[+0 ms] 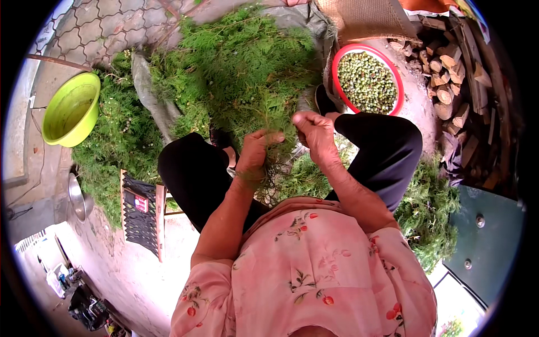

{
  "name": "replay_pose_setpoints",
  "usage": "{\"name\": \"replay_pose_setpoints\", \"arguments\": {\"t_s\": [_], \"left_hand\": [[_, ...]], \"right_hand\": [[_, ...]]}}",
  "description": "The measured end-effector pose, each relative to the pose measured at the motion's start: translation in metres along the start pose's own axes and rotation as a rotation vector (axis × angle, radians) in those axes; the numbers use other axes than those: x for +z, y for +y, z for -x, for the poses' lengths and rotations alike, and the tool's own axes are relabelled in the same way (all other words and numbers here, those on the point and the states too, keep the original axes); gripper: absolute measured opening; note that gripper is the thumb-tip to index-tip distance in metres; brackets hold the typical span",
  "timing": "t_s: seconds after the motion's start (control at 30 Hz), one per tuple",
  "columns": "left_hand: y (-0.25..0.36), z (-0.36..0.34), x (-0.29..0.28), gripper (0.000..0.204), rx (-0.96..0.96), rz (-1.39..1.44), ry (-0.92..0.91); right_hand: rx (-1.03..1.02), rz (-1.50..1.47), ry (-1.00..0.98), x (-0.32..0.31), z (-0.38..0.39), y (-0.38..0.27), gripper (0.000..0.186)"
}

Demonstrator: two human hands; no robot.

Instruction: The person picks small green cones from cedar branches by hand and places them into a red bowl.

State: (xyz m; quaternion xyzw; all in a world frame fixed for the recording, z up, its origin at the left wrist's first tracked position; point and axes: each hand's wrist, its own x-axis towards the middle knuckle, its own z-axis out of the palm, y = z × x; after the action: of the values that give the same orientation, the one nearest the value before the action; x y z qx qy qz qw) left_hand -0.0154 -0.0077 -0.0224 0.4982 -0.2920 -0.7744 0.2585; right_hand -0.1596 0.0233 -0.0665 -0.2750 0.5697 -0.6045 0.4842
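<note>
Between my knees, my left hand (257, 147) is closed around a feathery green evergreen sprig (272, 117), its stem end trailing below the fist. Just to the right, my right hand (316, 135) is pinched, thumb against fingers, close to the sprig's edge; whatever lies in that pinch is too small to make out. A large heap of cut evergreen branches (241, 67) spreads in front of my hands on a grey sheet (150, 92). Beyond my right knee stands a red-rimmed basin (400, 90) filled with small round green cones or fruits (368, 83).
A lime-green tub (72, 109) tilts at the left, above more greenery (115, 149). Nearby are a metal bowl (77, 196) and a woven-strap chair (140, 213). Stacked firewood (446, 78) lies far right, near a woven mat (368, 21). More branches (429, 208) lie behind my right leg.
</note>
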Motion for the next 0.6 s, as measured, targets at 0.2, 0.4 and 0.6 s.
{"name": "replay_pose_setpoints", "arguments": {"t_s": [0.2, 0.4, 0.6], "left_hand": [[-0.004, -0.006, -0.017, 0.017, -0.046, 0.105, -0.024], [-0.010, -0.009, -0.018, 0.020, -0.002, 0.148, 0.000], [-0.005, -0.005, -0.010, 0.014, -0.005, 0.124, -0.047]], "right_hand": [[0.286, -0.479, 0.010, -0.034, -0.021, -0.019, 0.015], [0.424, -0.570, -0.153, -0.016, 0.004, -0.014, 0.030], [0.438, -0.571, -0.142, 0.000, 0.009, -0.010, 0.039]]}}
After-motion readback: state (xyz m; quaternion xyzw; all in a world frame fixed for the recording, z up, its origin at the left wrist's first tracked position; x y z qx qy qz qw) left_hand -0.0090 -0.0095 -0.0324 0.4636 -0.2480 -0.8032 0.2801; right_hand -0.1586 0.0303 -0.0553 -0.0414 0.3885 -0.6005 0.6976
